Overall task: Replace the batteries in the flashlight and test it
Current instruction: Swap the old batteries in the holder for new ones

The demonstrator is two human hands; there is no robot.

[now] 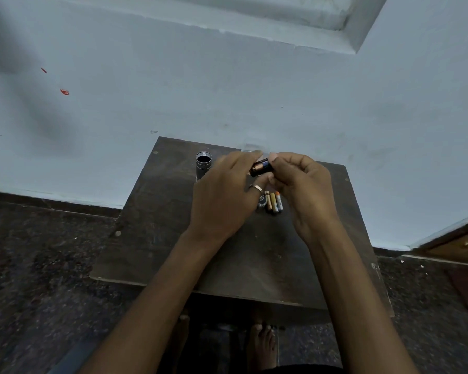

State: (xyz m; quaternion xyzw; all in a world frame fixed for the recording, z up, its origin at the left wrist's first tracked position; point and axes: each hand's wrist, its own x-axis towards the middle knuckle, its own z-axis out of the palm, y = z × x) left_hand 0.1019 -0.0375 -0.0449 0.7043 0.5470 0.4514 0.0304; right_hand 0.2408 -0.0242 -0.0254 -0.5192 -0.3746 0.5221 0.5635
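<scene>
Hands meet above the far part of a small dark wooden table point(173, 252) that stands against a pale blue wall point(227, 90). Between them is the battery holder point(260, 167), a short dark cylinder with copper and blue on it, held in the air and a little blurred. The left hand point(224, 195) takes its left end, with the fingers laid over the top and the thumb below; this thumb carries a ring point(255, 188). The right hand point(304, 184) has its grip closed on the right end, with the fingers curled and the fingertips pinching the cylinder.

The flashlight body point(203, 164) stands upright on the table, far and left of the hands, with its open threaded end turned up. It touches neither hand. Near the hands, below the holder, three thin batteries point(273, 202) lie side by side on the table. Just left of them is a small round tail cap point(262, 201), partly hidden by the left thumb.

Under the near edge of the table a bare foot point(262, 344) rests on the dark speckled floor point(38, 265).
</scene>
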